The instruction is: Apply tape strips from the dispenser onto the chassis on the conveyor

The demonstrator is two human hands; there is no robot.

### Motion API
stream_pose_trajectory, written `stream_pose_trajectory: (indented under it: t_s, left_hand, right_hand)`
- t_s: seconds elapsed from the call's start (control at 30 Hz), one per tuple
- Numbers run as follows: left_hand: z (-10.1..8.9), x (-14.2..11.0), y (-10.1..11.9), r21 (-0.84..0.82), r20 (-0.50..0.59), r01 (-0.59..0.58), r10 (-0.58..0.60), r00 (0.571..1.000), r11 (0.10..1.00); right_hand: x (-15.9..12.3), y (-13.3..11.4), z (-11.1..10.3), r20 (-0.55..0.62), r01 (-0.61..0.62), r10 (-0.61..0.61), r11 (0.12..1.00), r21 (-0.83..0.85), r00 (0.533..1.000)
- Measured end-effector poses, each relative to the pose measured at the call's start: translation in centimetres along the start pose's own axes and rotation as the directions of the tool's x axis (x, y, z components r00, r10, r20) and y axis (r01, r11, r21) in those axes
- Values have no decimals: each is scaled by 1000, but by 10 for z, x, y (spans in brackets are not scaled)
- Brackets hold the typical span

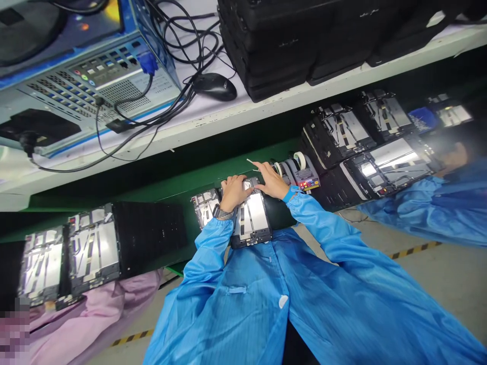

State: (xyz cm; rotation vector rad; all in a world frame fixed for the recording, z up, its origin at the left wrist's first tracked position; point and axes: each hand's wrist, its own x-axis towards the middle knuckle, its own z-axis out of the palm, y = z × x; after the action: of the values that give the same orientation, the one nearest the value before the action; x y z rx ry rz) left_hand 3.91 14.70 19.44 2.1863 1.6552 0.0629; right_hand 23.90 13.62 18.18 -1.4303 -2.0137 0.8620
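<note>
An opened tablet chassis [251, 218] with a silvery metal inside lies on the green bench in front of me. My left hand [234, 191] rests on its far end with fingers curled down on it. My right hand [271, 181] lies beside it on the same end, and a thin pale strip [251, 162] sticks out from its fingertips. Both arms wear blue sleeves. A second opened chassis [204, 207] sits just left of my left hand.
An electric tape dispenser [300, 172] with red lights stands right of my hands. More opened chassis [384, 162] lie to the right by a person's blue sleeve [429, 208], others [72, 253] left by a pink sleeve [95, 314]. A shelf above carries a computer case [87, 76], a mouse [214, 86] and black trays [304, 35].
</note>
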Motion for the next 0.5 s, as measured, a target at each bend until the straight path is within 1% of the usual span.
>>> stream_pose_trajectory:
  t_s: [0.13,0.27,0.37,0.5]
  left_hand:
    - [2,-2,1,2,-22,-7,7,1000,1000]
    - [-1,-1,4,11,10,20,-20,1000,1000]
    - [-7,1,7,21,56,47,-48,997,999]
    - [-11,2,8,25,98,72,-74,992,997]
  right_hand:
    - [-3,9,7,-54,-31,36,996,83,998]
    - [-3,15,12,-79,-23,35,988,150,996]
    - [-1,15,11,-54,4,4,991,137,999]
    - [2,9,7,-5,56,-56,997,58,998]
